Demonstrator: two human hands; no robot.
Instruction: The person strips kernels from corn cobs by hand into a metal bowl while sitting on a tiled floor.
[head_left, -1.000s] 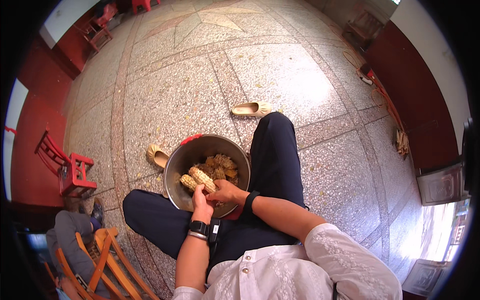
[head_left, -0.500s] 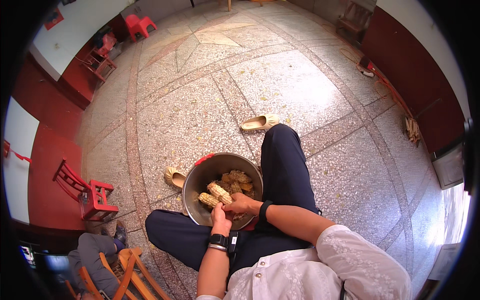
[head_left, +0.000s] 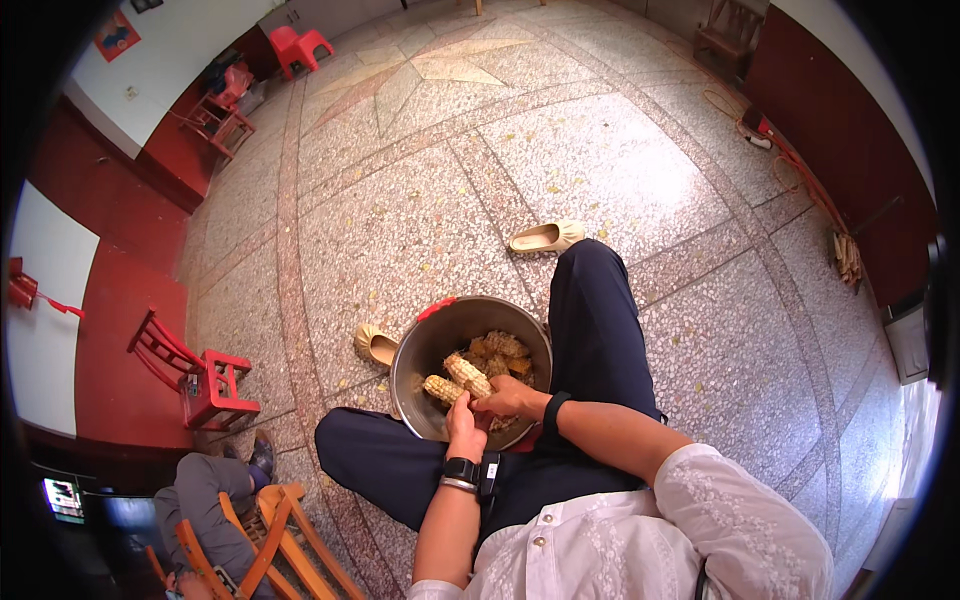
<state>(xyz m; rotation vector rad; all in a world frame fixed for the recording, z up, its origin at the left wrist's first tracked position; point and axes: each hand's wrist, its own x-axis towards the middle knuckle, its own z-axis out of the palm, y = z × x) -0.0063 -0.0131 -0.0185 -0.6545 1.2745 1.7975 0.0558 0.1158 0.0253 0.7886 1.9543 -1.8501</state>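
Between my knees stands a wide metal pot [head_left: 424, 350] with a red patch on its far rim. Both of my hands are held together over its near side. My left hand [head_left: 465, 430] is closed round the lower end of a pale corn cob [head_left: 441, 389]. Right beside it, my right hand [head_left: 510, 398] grips a second, speckled corn cob [head_left: 466, 372], and the two cobs lie close together, slanting up and left. Deeper in the pot are more cobs [head_left: 505, 345] and loose bits. The fingertips are partly hidden behind the hands.
Cream slippers lie beyond the pot, one [head_left: 376, 346] at its left and one [head_left: 548, 237] ahead. A red chair [head_left: 212, 390] stands by the left wall. At lower left another person's grey-trousered leg [head_left: 205, 490] shows beside a wooden chair [head_left: 275, 530]. Bits are scattered on the speckled floor [head_left: 400, 220].
The whole view has shifted, so the scene sits farther right. My hands stay over the pot with the same two corn cobs, barely changed in pose.
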